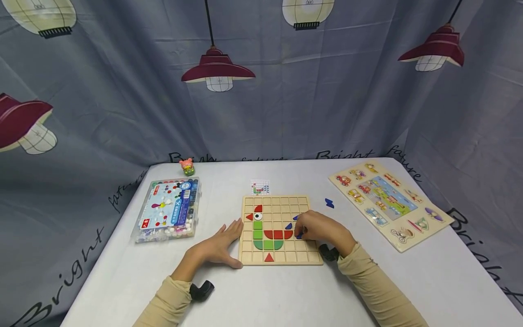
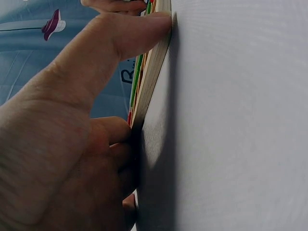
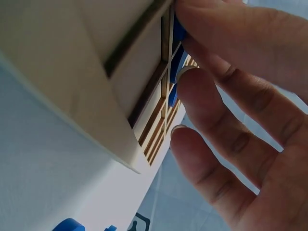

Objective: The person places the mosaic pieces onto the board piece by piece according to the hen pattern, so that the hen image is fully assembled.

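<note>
A square wooden grid board (image 1: 253, 260) lies on the table, with red, green and blue pieces and a round eye piece set in its squares in a bird-like shape. My left hand (image 1: 218, 245) rests at the board's left side, fingers spread, the thumb (image 2: 144, 33) against its edge. Over the right part of the board, my right hand (image 1: 320, 228) pinches a small blue piece (image 3: 179, 30) between thumb and index finger, down at a square. The fingers partly cover that piece. Another blue piece (image 1: 288, 226) sits just left of this hand.
Loose blue pieces (image 1: 329, 203) lie right of the board, and a small pattern card (image 1: 259, 187) lies behind it. A plastic case of beads (image 1: 167, 209) is at the left, near a small figurine (image 1: 187, 166). A wooden picture puzzle (image 1: 392, 204) lies at the right.
</note>
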`<state>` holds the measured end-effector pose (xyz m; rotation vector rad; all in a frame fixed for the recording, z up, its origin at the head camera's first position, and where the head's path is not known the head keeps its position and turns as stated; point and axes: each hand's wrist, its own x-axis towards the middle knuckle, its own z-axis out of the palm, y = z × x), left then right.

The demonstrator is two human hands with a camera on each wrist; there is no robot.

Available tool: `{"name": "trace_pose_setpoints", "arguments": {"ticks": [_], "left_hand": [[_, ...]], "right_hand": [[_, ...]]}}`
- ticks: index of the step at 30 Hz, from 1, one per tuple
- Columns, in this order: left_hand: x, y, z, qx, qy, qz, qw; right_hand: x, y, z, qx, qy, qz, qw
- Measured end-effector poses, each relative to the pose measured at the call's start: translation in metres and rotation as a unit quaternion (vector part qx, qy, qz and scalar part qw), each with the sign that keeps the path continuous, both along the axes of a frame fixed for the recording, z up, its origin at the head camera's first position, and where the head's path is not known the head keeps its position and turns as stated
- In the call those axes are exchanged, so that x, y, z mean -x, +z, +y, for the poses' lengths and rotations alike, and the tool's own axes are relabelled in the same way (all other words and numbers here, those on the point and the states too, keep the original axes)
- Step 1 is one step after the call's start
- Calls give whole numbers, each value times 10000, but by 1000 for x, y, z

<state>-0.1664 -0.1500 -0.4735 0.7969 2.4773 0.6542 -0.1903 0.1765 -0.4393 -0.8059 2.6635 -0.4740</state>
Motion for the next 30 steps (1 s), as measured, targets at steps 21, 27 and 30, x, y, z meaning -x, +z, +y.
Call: {"name": "trace_pose_setpoints", "arguments": {"ticks": [21, 27, 30], "left_hand": [[0, -2, 1, 20, 35, -67, 10000], [0, 0, 2, 24, 72, -60, 10000], [0, 1, 2, 29, 78, -48, 10000]], "right_hand": [[-2, -2, 1, 40, -9, 61, 10000], [-2, 2, 0, 83, -39, 0, 10000], [-1, 6, 1, 110, -261, -127, 9995]]}}
